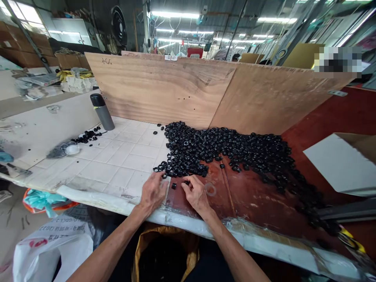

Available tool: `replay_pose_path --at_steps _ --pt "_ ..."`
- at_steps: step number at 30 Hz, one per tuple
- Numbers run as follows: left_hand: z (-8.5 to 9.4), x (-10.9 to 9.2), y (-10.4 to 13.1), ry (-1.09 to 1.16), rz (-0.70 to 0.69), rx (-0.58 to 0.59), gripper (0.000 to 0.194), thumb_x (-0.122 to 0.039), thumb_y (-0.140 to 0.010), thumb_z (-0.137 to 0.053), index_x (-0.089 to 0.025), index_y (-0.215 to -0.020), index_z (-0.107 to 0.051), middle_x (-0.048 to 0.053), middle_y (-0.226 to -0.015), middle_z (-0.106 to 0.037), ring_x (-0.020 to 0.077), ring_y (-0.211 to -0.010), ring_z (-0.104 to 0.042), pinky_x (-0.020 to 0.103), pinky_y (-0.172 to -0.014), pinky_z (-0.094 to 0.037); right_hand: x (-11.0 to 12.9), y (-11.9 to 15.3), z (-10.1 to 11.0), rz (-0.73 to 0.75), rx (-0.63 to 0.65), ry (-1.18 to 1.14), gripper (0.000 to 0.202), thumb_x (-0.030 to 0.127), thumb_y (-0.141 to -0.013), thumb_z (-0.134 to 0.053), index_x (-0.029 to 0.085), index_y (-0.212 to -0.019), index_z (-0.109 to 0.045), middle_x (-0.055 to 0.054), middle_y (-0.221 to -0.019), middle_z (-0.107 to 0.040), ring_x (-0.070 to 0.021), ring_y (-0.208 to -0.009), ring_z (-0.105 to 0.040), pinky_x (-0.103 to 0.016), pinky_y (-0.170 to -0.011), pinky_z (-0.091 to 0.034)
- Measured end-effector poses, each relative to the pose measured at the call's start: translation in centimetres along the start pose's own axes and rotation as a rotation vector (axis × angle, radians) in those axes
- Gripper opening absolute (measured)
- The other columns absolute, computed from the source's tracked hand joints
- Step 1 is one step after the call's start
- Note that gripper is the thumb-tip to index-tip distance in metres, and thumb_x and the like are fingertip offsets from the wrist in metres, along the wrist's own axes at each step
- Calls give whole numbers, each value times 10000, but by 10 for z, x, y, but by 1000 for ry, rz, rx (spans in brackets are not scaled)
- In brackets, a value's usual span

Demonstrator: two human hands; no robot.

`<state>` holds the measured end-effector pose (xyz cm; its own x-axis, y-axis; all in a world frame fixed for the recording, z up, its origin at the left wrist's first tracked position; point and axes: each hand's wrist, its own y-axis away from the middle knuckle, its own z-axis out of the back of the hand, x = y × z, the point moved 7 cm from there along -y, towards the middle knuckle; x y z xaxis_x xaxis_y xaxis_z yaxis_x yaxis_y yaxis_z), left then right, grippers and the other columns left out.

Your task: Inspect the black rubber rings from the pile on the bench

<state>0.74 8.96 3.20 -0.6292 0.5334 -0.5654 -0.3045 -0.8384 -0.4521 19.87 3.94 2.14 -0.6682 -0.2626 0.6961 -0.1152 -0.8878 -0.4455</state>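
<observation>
Many small black rings lie in a wide pile (202,145) on the table, from the centre to the right. At the pile's near left edge is my left hand (153,191), its fingertips by a few rings; its fingers are bent and whether they grip one is unclear. My right hand (196,192) is at the near edge of the pile, thumb and forefinger pinched at a small black ring (187,182). Between the two hands a single black piece (174,186) lies on the red-brown surface.
A grey bottle (104,114) stands at the back left near a plastic bag (63,149) and scattered black pieces. Wooden boards (164,88) rise behind. An open yellow sack (138,254) is below the table edge. A white box (337,164) is at right.
</observation>
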Motion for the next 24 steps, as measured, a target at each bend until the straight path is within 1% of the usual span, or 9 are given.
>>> replay_pose_path --at_steps 2,3,6,10,13,16,19,21,24 --pt "16 17 -9 -79 47 -118 493 -363 -879 -691 -160 -1308 -556 167 -1241 -600 330 -1168 -602 503 -1012 -515 -4 -3 5 -38 -43 -55 127 214 -897 -573 190 -958 -682 -48 -908 -660 -164 -647 -571 -289 -638 -479" --pt "16 24 -15 -99 48 -129 591 -420 -846 -732 -148 -1332 -534 199 -1346 -544 372 -1278 -534 549 -1066 -474 -6 -4 9 -64 -83 -65 133 227 -891 -571 186 -945 -685 -50 -908 -665 -162 -640 -565 -287 -627 -472" --pt "-5 30 -29 -104 -23 -6 752 -563 -813 -744 -127 -1371 -489 231 -1431 -507 410 -1386 -452 616 -1146 -375 -12 -6 15 -130 -177 -81 148 256 -866 -575 174 -924 -684 -56 -904 -683 -160 -625 -552 -290 -627 -470" --pt "-41 7 -19 -66 -122 124 671 -569 -961 -535 -102 -1428 -420 259 -1455 -498 382 -1427 -433 622 -1170 -338 -4 -7 10 -68 -83 -130 159 239 -841 -573 174 -919 -696 -40 -857 -672 -148 -603 -545 -282 -618 -465" --pt "-43 -12 -3 -13 -116 152 579 -500 -1004 -476 -134 -1445 -395 228 -1503 -449 351 -1459 -394 591 -1183 -344 -3 -5 9 -95 -31 -198 155 252 -816 -584 177 -899 -691 -32 -796 -667 -154 -587 -569 -279 -586 -459" --pt "-14 -20 10 52 -49 66 391 -371 -1019 -463 -188 -1364 -476 158 -1422 -505 284 -1379 -476 501 -1147 -417 -14 -3 8 -294 -5 -394 163 307 -816 -582 193 -918 -636 8 -637 -644 -176 -551 -620 -269 -550 -473" --pt "17 -24 24 49 3 16 206 -323 -929 -605 -209 -1100 -586 72 -1052 -626 235 -1020 -637 404 -933 -537 -17 -3 9 -396 26 -598 163 348 -799 -610 209 -879 -587 47 -528 -601 -166 -481 -600 -250 -508 -461" --pt "17 -27 34 54 43 130 183 -324 -867 -685 -223 -985 -589 12 -879 -629 196 -815 -643 333 -770 -544 -11 -5 8 -374 118 -683 148 346 -796 -625 207 -831 -587 58 -501 -581 -136 -427 -534 -233 -474 -414" --pt "1 -33 42 14 35 241 106 -260 -862 -682 -228 -923 -601 1 -852 -670 188 -790 -666 300 -732 -515 -6 -5 4 -374 252 -687 139 329 -787 -647 199 -793 -600 71 -483 -553 -111 -403 -474 -218 -446 -347"
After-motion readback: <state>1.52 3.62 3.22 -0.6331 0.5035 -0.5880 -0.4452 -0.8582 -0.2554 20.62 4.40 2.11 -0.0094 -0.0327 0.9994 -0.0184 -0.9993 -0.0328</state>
